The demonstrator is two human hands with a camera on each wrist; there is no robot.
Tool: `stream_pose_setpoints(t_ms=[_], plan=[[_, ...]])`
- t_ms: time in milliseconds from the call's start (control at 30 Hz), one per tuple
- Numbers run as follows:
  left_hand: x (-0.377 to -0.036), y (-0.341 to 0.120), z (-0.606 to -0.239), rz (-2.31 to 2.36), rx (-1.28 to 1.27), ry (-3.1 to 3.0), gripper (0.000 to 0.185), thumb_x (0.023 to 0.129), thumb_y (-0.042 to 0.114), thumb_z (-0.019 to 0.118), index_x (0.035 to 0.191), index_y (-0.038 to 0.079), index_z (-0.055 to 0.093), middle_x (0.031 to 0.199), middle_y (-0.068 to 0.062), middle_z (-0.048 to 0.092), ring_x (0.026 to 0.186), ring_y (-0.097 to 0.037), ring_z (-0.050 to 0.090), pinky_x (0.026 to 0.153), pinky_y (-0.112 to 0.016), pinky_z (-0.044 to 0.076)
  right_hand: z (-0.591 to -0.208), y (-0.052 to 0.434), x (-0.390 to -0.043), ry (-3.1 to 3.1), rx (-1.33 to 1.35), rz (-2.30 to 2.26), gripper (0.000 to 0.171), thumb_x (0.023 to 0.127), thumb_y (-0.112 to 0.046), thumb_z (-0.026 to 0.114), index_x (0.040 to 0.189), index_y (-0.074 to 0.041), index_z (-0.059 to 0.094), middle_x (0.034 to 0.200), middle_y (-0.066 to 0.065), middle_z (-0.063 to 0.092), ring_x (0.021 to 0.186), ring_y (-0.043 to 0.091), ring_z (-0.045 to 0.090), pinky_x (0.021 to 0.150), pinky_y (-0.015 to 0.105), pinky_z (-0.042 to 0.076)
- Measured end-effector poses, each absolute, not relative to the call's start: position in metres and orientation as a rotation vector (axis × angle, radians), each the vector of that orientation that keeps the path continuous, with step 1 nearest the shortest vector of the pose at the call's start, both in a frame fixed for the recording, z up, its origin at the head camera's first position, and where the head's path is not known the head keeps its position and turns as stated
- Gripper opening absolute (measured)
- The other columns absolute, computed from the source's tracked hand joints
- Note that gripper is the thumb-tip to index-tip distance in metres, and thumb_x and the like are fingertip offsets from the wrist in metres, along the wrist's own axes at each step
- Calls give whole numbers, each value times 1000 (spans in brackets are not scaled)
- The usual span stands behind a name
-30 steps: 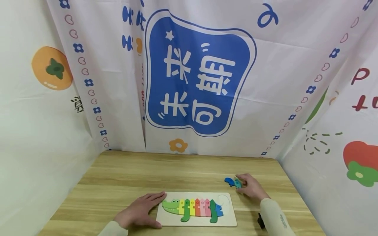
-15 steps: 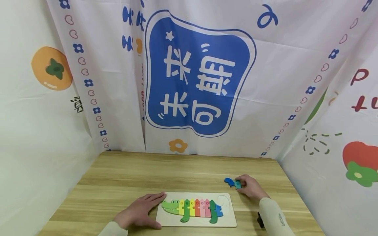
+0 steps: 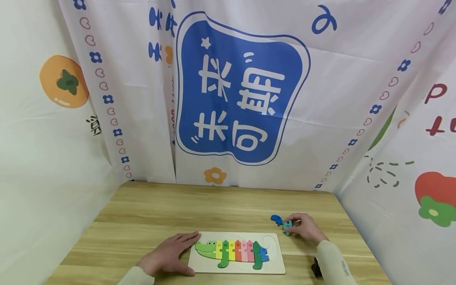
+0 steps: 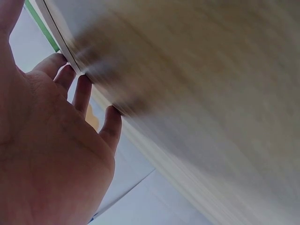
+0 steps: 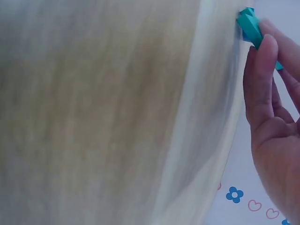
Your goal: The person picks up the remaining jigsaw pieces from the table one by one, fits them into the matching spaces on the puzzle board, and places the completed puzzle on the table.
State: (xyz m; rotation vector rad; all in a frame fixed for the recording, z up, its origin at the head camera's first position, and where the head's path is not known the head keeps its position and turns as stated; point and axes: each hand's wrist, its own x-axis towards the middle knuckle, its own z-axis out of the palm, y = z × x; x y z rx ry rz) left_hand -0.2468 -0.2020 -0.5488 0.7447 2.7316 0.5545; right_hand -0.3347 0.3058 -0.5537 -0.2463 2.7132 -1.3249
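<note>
A pale wooden puzzle board lies near the front of the table, with a crocodile of coloured pieces set in it. At the crocodile's tail end, right of the blue piece, a bare tail outline shows. My left hand rests at the board's left edge, fingers extended; in the left wrist view the fingertips touch that edge. Beyond the board's back right corner, my right hand pinches a teal puzzle piece between thumb and fingers, tilted in the right wrist view. Just left of it lies a curved blue tail piece.
The wood-grain table is enclosed by white printed cloth at the back and sides. A small black object sits beside the right sleeve.
My right hand has drawn the teal piece slightly toward the board and tilted it up, apart from the blue tail piece. The left hand and board have stayed put.
</note>
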Motion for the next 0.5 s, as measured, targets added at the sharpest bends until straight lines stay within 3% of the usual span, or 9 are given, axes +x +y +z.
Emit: stream_pose_setpoints(t_ms=[167,300,500], plan=[[-246,-203,-549,539,748,2739,110,75,74,77,163,24,34,168,0,37,148,-39,40,113,-68,36,-551,304,-331,2577,-203,-1528,30,95,-8,74,124,0,72,107,11,72,89,19,69,77,29,63],[-247,-204,-550,537,758,2742,111,74,75,77,163,24,34,167,-1,38,148,-39,40,113,-68,36,-547,298,-327,2499,-226,-1617,35,94,-10,75,127,1,70,115,14,74,94,20,72,84,30,62],[-249,-204,-551,547,776,2743,111,74,76,76,164,24,34,167,-1,37,148,-39,40,113,-68,36,-538,290,-315,2494,-330,-1627,37,93,-13,77,128,-1,71,118,16,75,95,19,73,83,29,62]])
